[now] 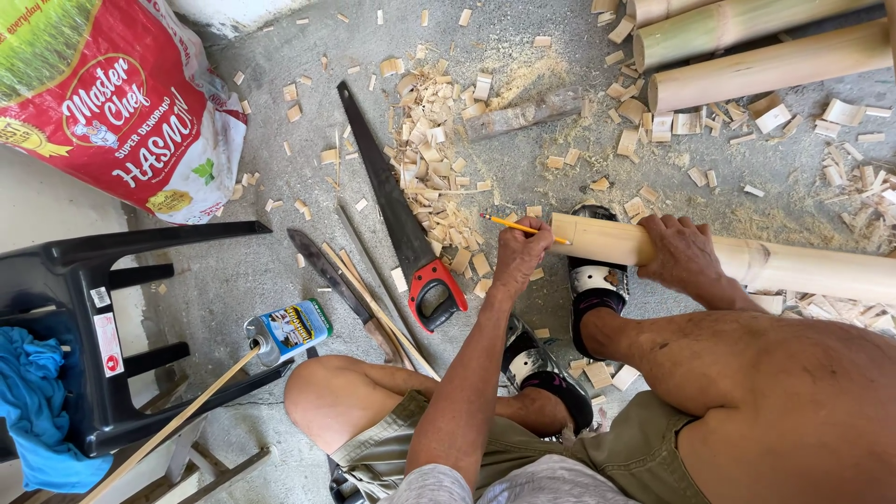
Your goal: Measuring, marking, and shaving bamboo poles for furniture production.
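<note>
Concrete floor [233, 271]; handsaw [397, 205], bamboo offcuts [434, 140], tin [289, 331] lying on it.
</note>
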